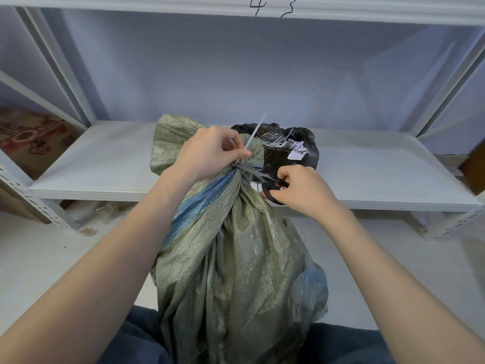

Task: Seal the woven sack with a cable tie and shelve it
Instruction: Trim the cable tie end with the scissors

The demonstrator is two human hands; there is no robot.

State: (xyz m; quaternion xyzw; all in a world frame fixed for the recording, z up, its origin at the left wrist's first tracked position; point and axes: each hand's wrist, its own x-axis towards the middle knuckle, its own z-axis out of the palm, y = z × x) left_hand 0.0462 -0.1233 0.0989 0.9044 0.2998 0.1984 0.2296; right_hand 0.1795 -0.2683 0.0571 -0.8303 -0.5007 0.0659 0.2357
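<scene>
Trimming step: above the woven sack [231, 258] neck, left hand [207, 156] pinches the cable tie [256, 132] tail; right hand [301, 190] grips scissors [267, 183] beside it. Next, probably shelving.

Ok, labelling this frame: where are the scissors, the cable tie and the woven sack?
scissors [271, 191]: head view, black handle loop.
cable tie [256, 131]: head view, upright free tail.
woven sack [236, 258]: head view, body below tied neck.

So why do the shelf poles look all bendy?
In the head view the wide lens bends straight things near the edges, so the shelf posts lean and curve; the sack in the middle looks normal, and soft light leaves faint shadows on the shelf.
</scene>
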